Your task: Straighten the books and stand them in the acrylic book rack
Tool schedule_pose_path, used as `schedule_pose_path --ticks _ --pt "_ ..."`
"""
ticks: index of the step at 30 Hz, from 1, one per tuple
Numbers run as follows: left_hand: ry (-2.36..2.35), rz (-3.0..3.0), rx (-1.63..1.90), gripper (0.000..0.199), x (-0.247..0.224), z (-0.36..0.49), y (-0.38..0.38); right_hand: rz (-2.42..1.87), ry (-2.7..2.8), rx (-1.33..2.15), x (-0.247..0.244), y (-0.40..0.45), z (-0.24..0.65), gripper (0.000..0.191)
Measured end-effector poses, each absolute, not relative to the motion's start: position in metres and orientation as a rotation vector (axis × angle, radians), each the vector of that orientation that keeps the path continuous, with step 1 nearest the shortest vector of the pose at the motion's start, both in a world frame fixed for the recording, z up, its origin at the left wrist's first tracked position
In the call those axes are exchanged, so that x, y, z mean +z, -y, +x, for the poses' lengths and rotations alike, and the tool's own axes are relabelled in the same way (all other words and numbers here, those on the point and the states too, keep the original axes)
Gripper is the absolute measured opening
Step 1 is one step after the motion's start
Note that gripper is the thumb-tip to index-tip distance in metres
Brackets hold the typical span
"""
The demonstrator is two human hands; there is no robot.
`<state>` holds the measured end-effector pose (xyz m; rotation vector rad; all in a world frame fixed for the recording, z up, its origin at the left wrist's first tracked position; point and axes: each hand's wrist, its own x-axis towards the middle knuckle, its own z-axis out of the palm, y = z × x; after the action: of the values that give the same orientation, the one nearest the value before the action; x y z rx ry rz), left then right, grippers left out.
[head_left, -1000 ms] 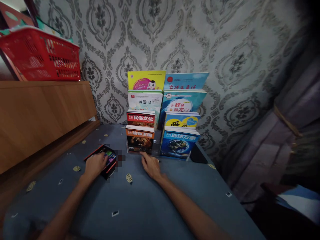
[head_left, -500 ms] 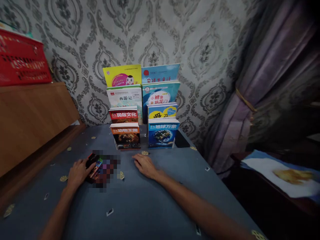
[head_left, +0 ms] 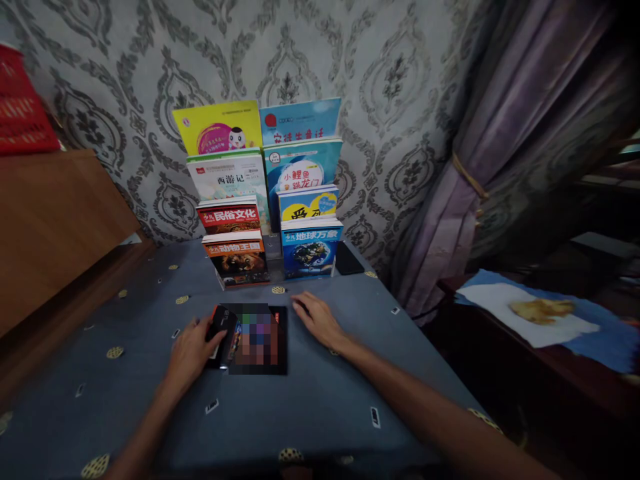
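A dark book [head_left: 281, 340] with a partly blurred cover lies flat on the blue-grey patterned tablecloth [head_left: 250, 420]. My left hand [head_left: 193, 350] grips its left edge, with the thumb on top of the cover. To the right of the book, my right hand [head_left: 319, 320] rests near the cloth, touching no book, its fingers loosely apart. Behind them stand two columns of upright books, among them an orange-and-black one [head_left: 236, 260] at the front left and a blue one with a globe [head_left: 311, 252] at the front right.
A black flat object [head_left: 349, 259] lies right of the standing books. At left is a wooden cabinet [head_left: 55, 227] with a red basket [head_left: 25, 110] on it. A side table at right bears white paper [head_left: 475, 297] with brownish food, near a purple curtain [head_left: 440, 220].
The view has shifted. My left hand and the dark book have moved right relative to the standing books, and the book lies straighter. My right hand has also shifted right.
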<state>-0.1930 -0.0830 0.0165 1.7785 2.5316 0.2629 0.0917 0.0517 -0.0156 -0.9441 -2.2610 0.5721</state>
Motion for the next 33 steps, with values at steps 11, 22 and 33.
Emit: schedule_pose_path --ticks 11,22,33 --pt "-2.197 2.061 0.417 0.013 0.01 -0.122 0.033 -1.361 2.405 0.068 0.013 -0.052 0.121 0.028" --pt "-2.072 2.358 0.635 0.02 -0.016 -0.121 0.017 -0.99 2.552 0.272 0.0 -0.037 0.095 0.033" --pt "-1.998 2.426 0.839 0.035 -0.039 -0.124 0.013 -0.78 2.692 0.319 -0.01 -0.04 0.044 0.051"
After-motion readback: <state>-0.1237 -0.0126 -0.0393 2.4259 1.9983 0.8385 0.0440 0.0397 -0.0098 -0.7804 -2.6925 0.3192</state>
